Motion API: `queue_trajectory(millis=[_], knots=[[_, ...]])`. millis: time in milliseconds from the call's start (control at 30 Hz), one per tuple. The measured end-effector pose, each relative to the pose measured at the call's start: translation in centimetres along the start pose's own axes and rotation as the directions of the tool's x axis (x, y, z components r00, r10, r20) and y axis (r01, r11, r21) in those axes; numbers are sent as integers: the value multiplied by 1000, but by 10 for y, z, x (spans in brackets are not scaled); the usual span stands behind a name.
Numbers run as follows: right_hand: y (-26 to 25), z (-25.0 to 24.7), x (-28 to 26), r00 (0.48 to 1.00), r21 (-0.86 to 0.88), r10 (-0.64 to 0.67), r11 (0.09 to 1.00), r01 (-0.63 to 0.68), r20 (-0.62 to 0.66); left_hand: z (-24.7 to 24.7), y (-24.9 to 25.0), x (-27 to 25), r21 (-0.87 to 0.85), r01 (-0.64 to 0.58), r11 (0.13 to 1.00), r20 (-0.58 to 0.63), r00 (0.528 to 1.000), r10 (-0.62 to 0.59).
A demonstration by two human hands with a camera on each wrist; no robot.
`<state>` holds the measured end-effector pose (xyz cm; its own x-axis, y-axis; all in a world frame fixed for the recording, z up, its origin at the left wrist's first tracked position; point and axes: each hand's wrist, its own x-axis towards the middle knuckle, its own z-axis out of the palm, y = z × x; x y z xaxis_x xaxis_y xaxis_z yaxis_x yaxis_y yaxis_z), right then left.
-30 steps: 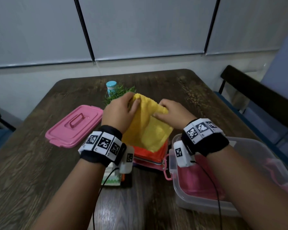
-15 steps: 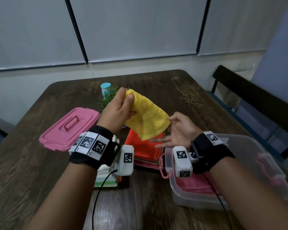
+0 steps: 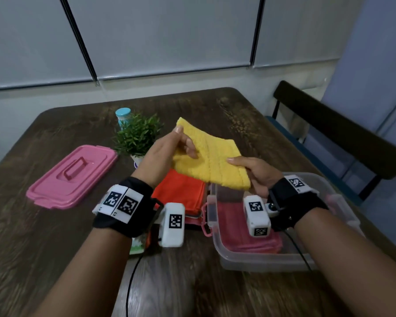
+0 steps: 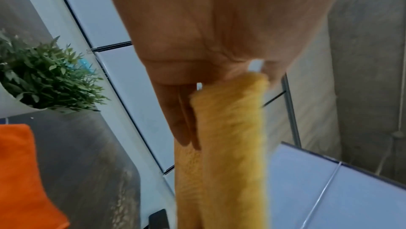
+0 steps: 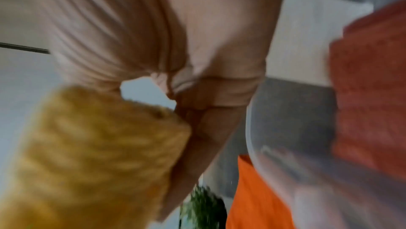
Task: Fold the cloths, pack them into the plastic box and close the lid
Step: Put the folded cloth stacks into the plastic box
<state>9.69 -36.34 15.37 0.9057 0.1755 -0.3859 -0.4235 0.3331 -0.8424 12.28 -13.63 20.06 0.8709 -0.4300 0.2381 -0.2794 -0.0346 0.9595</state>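
Now the right hand [image 3: 257, 173] has joined the left hand [image 3: 167, 154], both pinching the raised yellow cloth [image 3: 212, 160].

**A plain office or meeting room**

A dark wooden desk [image 3: 55, 236] fills the lower frame, with pale roller blinds [image 3: 169, 35] across the top. A black chair [image 3: 334, 131] stands at the right edge, and a small potted plant [image 3: 137, 136] sits mid-desk.

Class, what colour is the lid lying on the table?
Pink; the lid shows best in the head view.
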Motion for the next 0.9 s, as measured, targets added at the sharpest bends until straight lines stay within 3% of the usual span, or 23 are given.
queue_trajectory(millis=[67, 167, 267, 367, 467, 600, 667, 767, 833, 900], knots=[[-5, -26, -7, 995, -147, -43, 989, 30, -90, 11, -14, -1, 124, -26, 992, 1, 1000, 26], [-11, -58, -20, 994, -404, 34, 912, -72, -102, 33, -35, -3, 319, -34, 947, 94, 996, 4], [-5, -85, -24, 976, -439, 81, 883, -165, -204, 58, -51, -9, 476, -115, 872, 201, 979, 19], [10, -110, -20, 955, -529, 162, 804, -273, -248, 81, -66, -12, 584, -94, 806, 311, 943, -115], [21, -118, -19, 915, -659, 281, 634, -404, -290, 92, -82, -15, 728, -105, 678, 388, 878, -281], [33, -115, -11, 885, -677, 315, 570, -466, -344, 94, -92, -14, 822, -224, 524, 424, 854, -301], [45, -119, -2, 905, -796, 251, 433, -423, -344, 97, -95, -16, 848, -311, 429, 454, 843, -288], [70, -130, 15, 905, -903, 176, 127, -411, -388, 102, -103, -21, 877, -411, 249, 474, 824, -310], [82, -128, 20, 906, -912, 118, 11, -410, -406, 100, -106, -22, 881, -399, 253, 463, 837, -291], [87, -127, 26, 909, -913, 78, -39, -407, -409, 96, -110, -24, 877, -369, 308, 452, 852, -263]])
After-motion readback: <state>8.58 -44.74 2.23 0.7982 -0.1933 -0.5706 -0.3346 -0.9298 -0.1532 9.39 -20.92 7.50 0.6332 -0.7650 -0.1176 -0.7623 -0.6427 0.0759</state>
